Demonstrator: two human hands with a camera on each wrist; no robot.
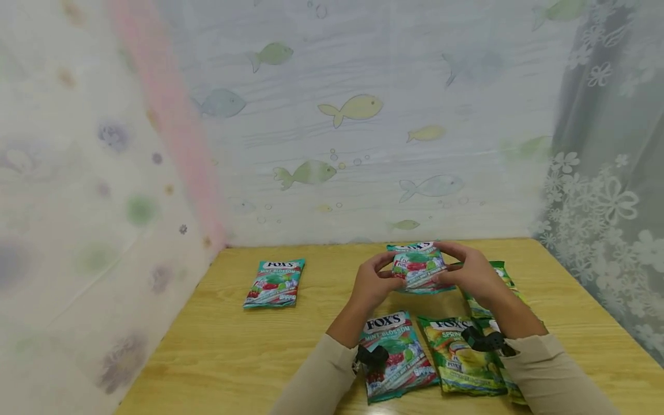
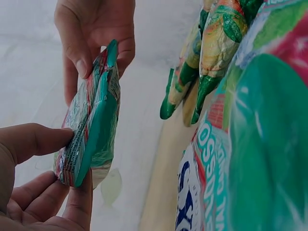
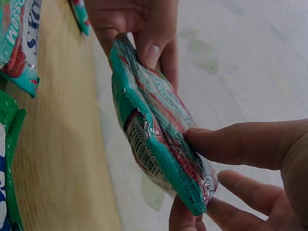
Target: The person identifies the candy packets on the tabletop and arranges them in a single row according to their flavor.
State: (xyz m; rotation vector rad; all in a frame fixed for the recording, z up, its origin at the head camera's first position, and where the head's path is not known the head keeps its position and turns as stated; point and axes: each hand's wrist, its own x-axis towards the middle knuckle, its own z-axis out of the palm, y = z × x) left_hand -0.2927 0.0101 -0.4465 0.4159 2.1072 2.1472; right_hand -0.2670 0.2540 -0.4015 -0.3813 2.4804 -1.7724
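Note:
Both hands hold one teal Fox's Mint Blossom candy bag (image 1: 419, 266) up over the back right of the table. My left hand (image 1: 374, 282) grips its left side, thumb in front and fingers behind. On the opposite side my right hand (image 1: 469, 275) pinches it the same way. In the left wrist view the bag (image 2: 91, 120) is seen edge-on between the two thumbs and fingers. The right wrist view shows the teal sealed edge of the bag (image 3: 159, 139). Below the forearms lie another Mint Blossom bag (image 1: 396, 360) and a green-yellow Fox's Spring bag (image 1: 464, 363).
A third Mint Blossom bag (image 1: 275, 283) lies alone at the left of the wooden table (image 1: 223, 351). More green-yellow bags (image 1: 505, 274) lie at the right, partly hidden by the right arm. A fish-patterned curtain (image 1: 363, 150) hangs behind the table.

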